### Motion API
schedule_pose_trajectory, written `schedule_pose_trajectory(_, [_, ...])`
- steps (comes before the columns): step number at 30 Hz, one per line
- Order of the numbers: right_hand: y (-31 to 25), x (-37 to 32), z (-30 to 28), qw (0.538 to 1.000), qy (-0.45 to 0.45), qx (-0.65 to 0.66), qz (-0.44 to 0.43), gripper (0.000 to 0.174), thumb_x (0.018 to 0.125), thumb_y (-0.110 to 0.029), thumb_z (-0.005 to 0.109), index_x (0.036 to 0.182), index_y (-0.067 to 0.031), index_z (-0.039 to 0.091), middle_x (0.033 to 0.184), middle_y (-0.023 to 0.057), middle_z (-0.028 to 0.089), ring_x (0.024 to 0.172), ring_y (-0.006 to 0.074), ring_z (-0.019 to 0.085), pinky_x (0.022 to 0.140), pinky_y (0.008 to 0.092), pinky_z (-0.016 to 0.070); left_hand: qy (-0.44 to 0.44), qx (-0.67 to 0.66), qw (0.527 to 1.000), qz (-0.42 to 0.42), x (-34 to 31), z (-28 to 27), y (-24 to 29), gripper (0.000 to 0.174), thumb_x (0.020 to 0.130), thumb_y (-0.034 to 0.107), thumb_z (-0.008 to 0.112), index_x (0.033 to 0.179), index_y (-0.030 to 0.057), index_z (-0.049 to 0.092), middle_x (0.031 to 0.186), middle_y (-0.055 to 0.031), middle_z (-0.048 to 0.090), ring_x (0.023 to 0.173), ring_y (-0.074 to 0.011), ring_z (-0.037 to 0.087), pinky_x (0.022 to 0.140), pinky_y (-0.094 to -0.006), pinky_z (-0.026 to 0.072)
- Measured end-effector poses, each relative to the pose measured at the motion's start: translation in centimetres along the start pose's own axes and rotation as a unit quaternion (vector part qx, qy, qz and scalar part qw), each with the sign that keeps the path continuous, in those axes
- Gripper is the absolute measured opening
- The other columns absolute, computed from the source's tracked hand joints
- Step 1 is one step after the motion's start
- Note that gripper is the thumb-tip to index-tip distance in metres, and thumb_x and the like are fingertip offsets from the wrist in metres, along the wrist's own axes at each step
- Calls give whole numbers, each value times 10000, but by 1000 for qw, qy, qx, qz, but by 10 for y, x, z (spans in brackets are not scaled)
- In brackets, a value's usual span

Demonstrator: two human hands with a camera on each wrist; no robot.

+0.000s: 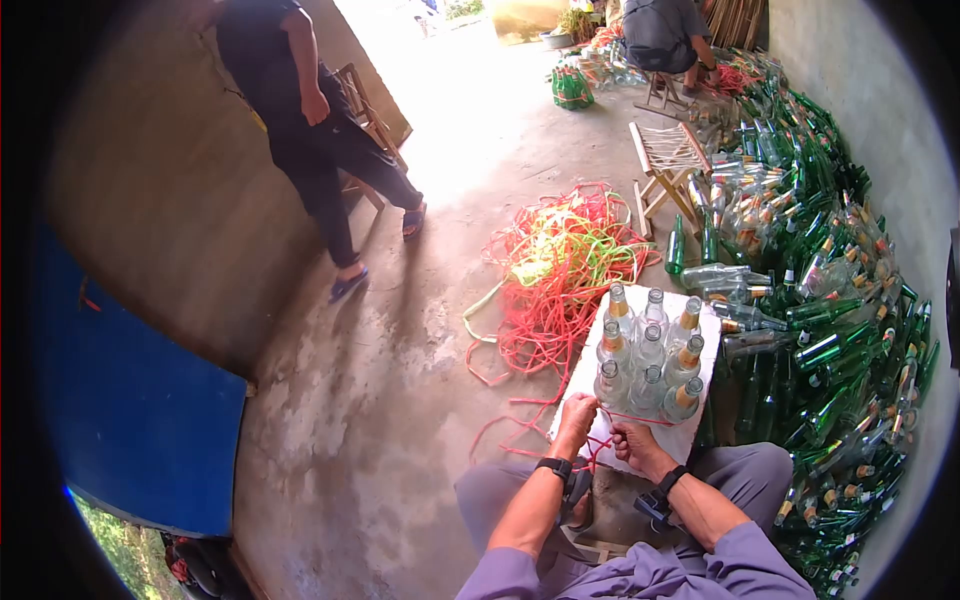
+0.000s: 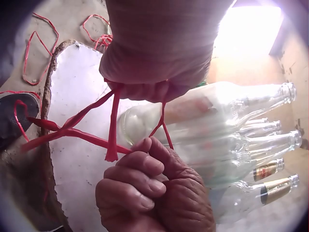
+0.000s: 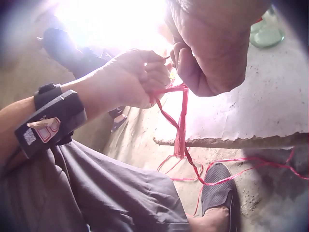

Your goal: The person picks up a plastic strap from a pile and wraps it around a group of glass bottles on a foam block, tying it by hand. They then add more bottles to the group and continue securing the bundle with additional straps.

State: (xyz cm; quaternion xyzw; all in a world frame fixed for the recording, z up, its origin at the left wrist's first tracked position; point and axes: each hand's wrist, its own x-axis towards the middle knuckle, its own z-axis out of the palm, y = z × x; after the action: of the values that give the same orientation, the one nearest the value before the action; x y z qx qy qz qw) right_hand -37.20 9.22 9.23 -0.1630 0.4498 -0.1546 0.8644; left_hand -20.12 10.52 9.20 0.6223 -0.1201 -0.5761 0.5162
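Several clear glass bottles (image 1: pixel 648 345) stand upright in a tight cluster on a white board (image 1: pixel 585 375), some with gold neck labels. A red plastic string (image 1: pixel 655 421) runs around the near side of the cluster, low down. At the board's near end my left hand (image 1: pixel 576 420) grips the string with curled fingers. Close beside it, my right hand (image 1: pixel 638 444) pinches another part of the string between thumb and forefinger. In the left wrist view the string (image 2: pixel 82 133) crosses itself between the hands, its loose ends hanging out past the board's edge.
A tangled heap of red and yellow-green string (image 1: pixel 560 270) lies on the floor beyond the board. Green and clear bottles (image 1: pixel 830 330) are piled along the right wall. A wooden folding stool (image 1: pixel 670 160) stands ahead. One person (image 1: pixel 310 130) is at the left; another (image 1: pixel 665 40) sits at the back.
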Motion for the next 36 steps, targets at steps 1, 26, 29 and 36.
schedule_pose_trajectory(1, [1, 0, 0, 1000, 1, -1, -3, 150, 904, -191, 592, 804, -91, 543, 604, -42, 478, 448, 39, 382, 391, 183, 296, 0, 0, 1000, -1, 1, 0, -1, 72, 765, 121, 611, 771, 83, 550, 547, 31, 474, 389, -70, 358, 343, -248, 252])
schedule_pose_trajectory(26, [0, -4, 5, 998, 31, -48, -11, 175, 913, -219, 591, 814, -76, 565, 596, -46, 475, 450, 44, 382, 386, 188, 286, -11, -49, 998, 40, -4, -2, -2, 46, 812, 71, 610, 815, 83, 566, 541, 27, 477, 370, -64, 342, 324, -234, 223])
schedule_pose_trajectory(29, [3, 0, 2, 997, 37, -64, -25, 221, 927, -258, 608, 804, -77, 577, 589, -52, 479, 453, 39, 391, 389, 188, 294, -9, -48, 998, 25, -7, -2, 1, 51, 813, 69, 615, 815, 83, 566, 540, 32, 468, 368, -62, 334, 324, -234, 216])
schedule_pose_trajectory(36, [1, -5, 14, 997, 24, -61, -40, 315, 936, -356, 630, 786, -85, 573, 564, -55, 486, 410, 35, 375, 370, 186, 283, 0, -73, 997, -6, -4, 0, 4, 52, 780, 40, 599, 795, 82, 573, 541, 37, 461, 367, -55, 320, 326, -233, 201])
